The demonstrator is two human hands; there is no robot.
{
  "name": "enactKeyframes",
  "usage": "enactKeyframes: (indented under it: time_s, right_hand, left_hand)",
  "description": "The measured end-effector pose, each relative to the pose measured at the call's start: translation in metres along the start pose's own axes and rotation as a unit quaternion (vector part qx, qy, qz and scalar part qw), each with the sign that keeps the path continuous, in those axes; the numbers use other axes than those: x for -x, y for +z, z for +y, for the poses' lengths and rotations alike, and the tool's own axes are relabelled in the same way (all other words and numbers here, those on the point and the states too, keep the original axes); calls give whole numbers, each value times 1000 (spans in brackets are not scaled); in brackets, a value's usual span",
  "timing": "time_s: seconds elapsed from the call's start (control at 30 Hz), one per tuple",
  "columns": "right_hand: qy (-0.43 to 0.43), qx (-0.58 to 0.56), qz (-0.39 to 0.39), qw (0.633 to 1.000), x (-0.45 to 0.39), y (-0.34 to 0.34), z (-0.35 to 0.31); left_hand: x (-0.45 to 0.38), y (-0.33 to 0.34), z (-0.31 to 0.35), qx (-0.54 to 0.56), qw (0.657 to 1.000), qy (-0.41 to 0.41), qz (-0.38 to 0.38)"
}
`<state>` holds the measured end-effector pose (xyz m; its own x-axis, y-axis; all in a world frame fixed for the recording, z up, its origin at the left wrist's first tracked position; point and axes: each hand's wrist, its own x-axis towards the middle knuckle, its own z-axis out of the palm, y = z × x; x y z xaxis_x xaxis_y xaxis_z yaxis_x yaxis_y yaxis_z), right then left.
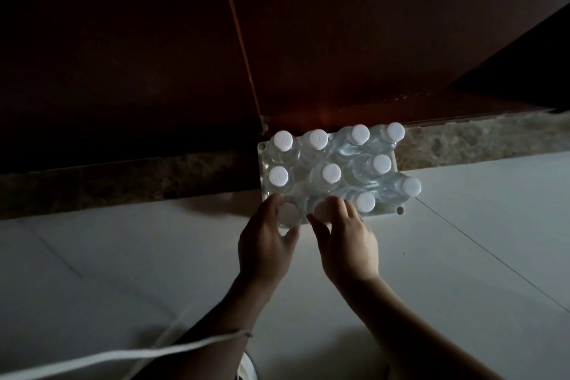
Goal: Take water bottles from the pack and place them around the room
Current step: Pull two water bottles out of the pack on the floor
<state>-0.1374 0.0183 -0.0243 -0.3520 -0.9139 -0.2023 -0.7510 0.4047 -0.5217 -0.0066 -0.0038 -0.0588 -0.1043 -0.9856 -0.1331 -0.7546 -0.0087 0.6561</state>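
Observation:
A pack of clear water bottles (pixel 331 163) with white caps stands on the floor against a dark wooden door, wrapped in clear plastic. My left hand (pixel 266 244) grips the near-left bottle (pixel 287 212) around its neck, fingers and thumb curled round the cap. My right hand (pixel 345 241) grips the bottle (pixel 322 210) beside it the same way. Several other bottles stand upright behind them; the far-right ones lean outward.
A dark wooden door (pixel 339 40) and a speckled stone threshold (pixel 123 182) lie behind the pack. Pale floor tiles (pixel 462 256) spread around my arms. A white cord (pixel 123 358) crosses the lower left near my left forearm.

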Motion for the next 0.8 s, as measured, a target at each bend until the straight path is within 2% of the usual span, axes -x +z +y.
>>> enactKeyframes:
  time_s: [0.17, 0.27, 0.37, 0.47, 0.53, 0.6, 0.7, 0.8]
  right_hand:
    - [-74, -50, 41, 995, 2, -59, -24]
    - [-93, -151, 54, 983, -1, -121, -57]
    - [-112, -201, 87, 969, -2, -198, -101]
    - [-135, -234, 113, 956, -3, -297, -159]
    - [-154, -267, 121, 944, 0, -370, -206]
    - [-173, -314, 125, 925, 4, -446, -252]
    - [-204, -387, 107, 893, 16, -558, -318]
    - [-235, -448, 88, 858, 31, -664, -376]
  left_hand:
    - [3, -57, 40, 17, 999, 28, 19]
    - [0, -120, 91, 31, 998, 54, 25]
    - [-4, -188, 155, 64, 994, 86, 29]
    - [-13, -262, 229, 175, 981, 76, 17]
    - [-17, -315, 280, 273, 960, 66, 13]
    - [-23, -377, 339, 336, 936, 104, 22]
    - [-21, -477, 439, 377, 909, 175, 31]
    - [-6, -556, 530, 372, 900, 220, 49]
